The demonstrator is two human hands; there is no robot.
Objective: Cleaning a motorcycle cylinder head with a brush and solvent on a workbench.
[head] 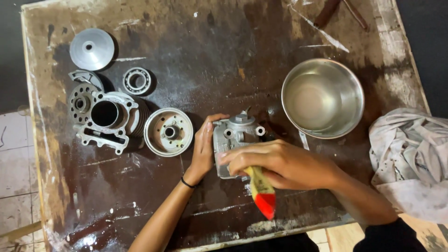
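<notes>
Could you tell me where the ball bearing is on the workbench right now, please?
In the head view, the ball bearing lies on the left part of the workbench, just below and right of the conical pulley disc and above the engine cylinder.

Brush handle (262, 192) yellow with red tip; engine parts (108, 117) silver-grey; bowl (323, 98) shiny steel; bench (200, 56) dark brown, white-streaked; rag (410, 154) grey, stained.
</notes>
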